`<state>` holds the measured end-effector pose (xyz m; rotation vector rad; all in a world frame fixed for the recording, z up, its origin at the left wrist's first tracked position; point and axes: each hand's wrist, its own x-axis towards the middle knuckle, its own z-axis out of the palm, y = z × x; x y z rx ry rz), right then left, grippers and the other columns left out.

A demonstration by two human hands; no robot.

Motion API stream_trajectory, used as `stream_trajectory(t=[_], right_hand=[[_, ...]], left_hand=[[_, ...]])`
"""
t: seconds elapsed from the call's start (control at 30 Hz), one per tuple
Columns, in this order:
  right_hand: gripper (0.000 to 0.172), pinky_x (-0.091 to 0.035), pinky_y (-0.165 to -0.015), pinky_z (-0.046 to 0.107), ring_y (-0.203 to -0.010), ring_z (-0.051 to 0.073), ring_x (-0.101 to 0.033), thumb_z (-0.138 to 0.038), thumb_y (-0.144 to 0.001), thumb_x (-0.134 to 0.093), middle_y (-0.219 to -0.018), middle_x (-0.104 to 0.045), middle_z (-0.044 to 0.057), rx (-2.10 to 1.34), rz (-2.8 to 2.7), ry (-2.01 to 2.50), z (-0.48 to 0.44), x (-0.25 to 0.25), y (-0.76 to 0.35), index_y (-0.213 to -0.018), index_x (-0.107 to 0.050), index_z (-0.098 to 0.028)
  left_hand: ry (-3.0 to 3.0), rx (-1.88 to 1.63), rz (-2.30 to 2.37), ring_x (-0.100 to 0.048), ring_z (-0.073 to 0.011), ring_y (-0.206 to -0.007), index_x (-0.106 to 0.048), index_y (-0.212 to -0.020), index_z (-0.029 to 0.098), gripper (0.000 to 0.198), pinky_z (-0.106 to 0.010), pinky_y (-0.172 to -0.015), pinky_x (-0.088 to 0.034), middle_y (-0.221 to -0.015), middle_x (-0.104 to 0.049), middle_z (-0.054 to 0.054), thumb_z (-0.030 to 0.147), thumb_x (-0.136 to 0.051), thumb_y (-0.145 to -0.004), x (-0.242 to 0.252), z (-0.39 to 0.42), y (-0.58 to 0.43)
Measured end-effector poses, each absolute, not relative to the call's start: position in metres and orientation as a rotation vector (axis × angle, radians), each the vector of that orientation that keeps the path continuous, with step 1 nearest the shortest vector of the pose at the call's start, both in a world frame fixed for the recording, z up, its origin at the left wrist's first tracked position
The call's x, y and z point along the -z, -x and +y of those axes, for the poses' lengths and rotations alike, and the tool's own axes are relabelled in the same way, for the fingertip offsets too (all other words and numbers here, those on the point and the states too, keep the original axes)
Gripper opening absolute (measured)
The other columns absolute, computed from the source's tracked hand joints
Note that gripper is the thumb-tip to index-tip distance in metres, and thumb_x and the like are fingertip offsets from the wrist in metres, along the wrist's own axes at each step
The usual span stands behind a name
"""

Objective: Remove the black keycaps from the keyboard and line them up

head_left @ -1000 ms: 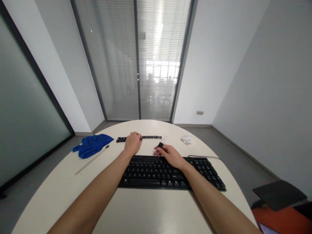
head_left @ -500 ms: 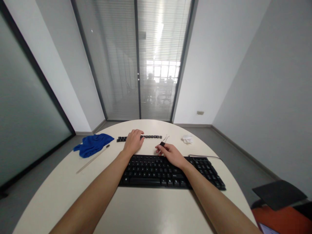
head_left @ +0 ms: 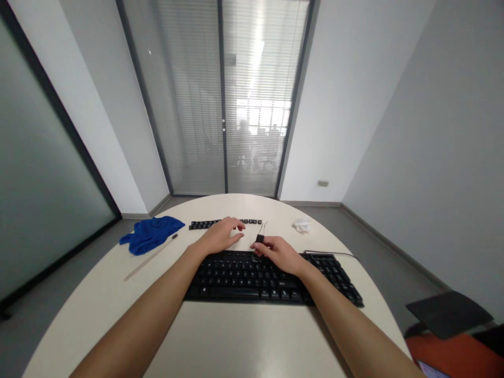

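Observation:
A black keyboard (head_left: 240,291) lies across the table in front of me. My right hand (head_left: 280,254) is closed around the black handle of a wire keycap puller (head_left: 260,239), above the keyboard's top rows. Wires stick out from both ends of the puller, one end toward the keys. My left hand (head_left: 222,234) is held just beyond the keyboard's upper edge, fingers and thumb apart with nothing between them. Behind it runs a row of loose black keycaps (head_left: 199,225), partly covered by the hand.
On the left of the round white table (head_left: 244,336) lie a blue cloth (head_left: 151,234) and a thin brush (head_left: 151,256). Crumpled white tissue (head_left: 302,226) sits to the right, near the keyboard cable (head_left: 334,253). An orange and black chair (head_left: 449,320) stands at right.
My left hand has come away from the keycap row, back toward me and to the right, its fingers opened. My right hand has tipped the keycap puller and brought it slightly lower over the keyboard.

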<state>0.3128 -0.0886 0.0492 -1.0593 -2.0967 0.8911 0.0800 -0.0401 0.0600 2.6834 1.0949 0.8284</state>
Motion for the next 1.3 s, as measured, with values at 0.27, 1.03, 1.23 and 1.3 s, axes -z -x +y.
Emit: stream_trajectory(t=[0.27, 1.03, 1.23, 1.3], right_hand=[[0.042, -0.038, -0.06, 0.025, -0.061, 0.014, -0.051, -0.048, -0.093, -0.05, -0.064, -0.059, 0.0, -0.586, -2.319, 1.049, -0.093, -0.054, -0.312, -0.069, -0.061, -0.016], [0.019, -0.038, -0.059, 0.025, -0.06, 0.013, -0.051, -0.032, -0.096, -0.043, -0.064, -0.054, -0.003, -0.795, -2.146, 1.041, -0.088, -0.047, -0.309, -0.084, -0.051, -0.019], [0.023, -0.039, -0.055, 0.024, -0.053, 0.012, -0.048, -0.039, -0.096, -0.042, -0.058, -0.051, -0.004, -0.958, -2.032, 1.071, -0.082, -0.042, -0.311, -0.088, -0.05, -0.019], [0.025, -0.04, -0.054, 0.024, -0.053, 0.012, -0.049, -0.041, -0.096, -0.042, -0.059, -0.052, -0.004, -0.982, -2.018, 1.058, -0.081, -0.041, -0.312, -0.089, -0.05, -0.019]], left_hand=[[-2.639, -0.541, 1.063, -0.06, -0.017, -0.076, -0.066, -0.093, 0.021, 0.016, -0.026, -0.069, -0.045, -0.087, -0.067, -0.002, 0.022, -0.053, -0.084, -0.054, -0.075, -0.091], [-2.583, -0.631, 0.846, -0.06, -0.0198, -0.098, -0.07, -0.098, 0.024, 0.022, -0.03, -0.092, -0.045, -0.104, -0.064, -0.004, 0.038, -0.065, -0.083, -0.044, -0.076, -0.094], [-2.522, -0.638, 0.846, -0.061, -0.0183, -0.095, -0.071, -0.097, 0.023, 0.022, -0.029, -0.09, -0.045, -0.101, -0.064, -0.003, 0.04, -0.065, -0.084, -0.039, -0.072, -0.094], [-2.5, -0.646, 0.841, -0.061, -0.0182, -0.094, -0.071, -0.095, 0.023, 0.021, -0.029, -0.089, -0.046, -0.101, -0.064, -0.003, 0.04, -0.065, -0.083, -0.038, -0.07, -0.095]])
